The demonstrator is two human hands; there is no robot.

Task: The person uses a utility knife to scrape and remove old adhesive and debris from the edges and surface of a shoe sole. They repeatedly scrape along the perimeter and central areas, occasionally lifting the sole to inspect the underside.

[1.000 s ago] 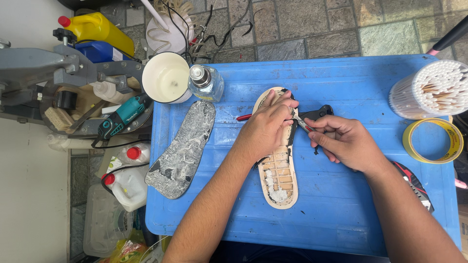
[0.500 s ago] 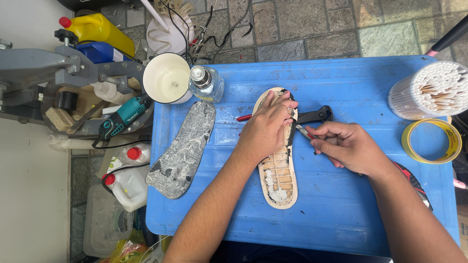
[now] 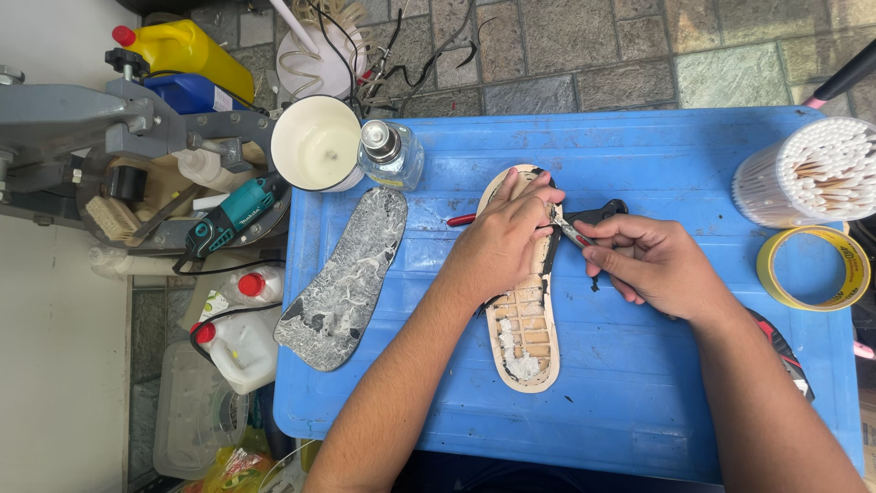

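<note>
you've got two sole pieces on the blue table (image 3: 693,383): one shoe sole (image 3: 525,324) lying open-side up under your hands, and one grey insole (image 3: 345,278) lying loose to its left, not touching it. the shoe sole sits around the middle of the table, its long axis running near enough straight away from you, heel end toward you and toe end pointing at the far edge. the insole's long axis is tilted, near end leaning left, far end leaning right toward the glass bottle (image 3: 390,153).

your left hand (image 3: 504,242) is pressed flat on the front half of the sole, fingers together and curled over the toe area, pinning it down. your right hand (image 3: 650,263) is closed around a small metal tool (image 3: 570,233), its tip touching the sole's right edge just beside your left fingers. whether it's a blade or a pick, can't tell from here.

other stuff, counted: one white cup (image 3: 318,144) at the far left corner, one tub of cotton swabs (image 3: 815,173) at the far right, one roll of yellow tape (image 3: 814,267) just in front of it. off the table on the left: one teal power tool (image 3: 233,217), two white bottles with red caps (image 3: 239,319) and one yellow jug (image 3: 187,50).
</note>
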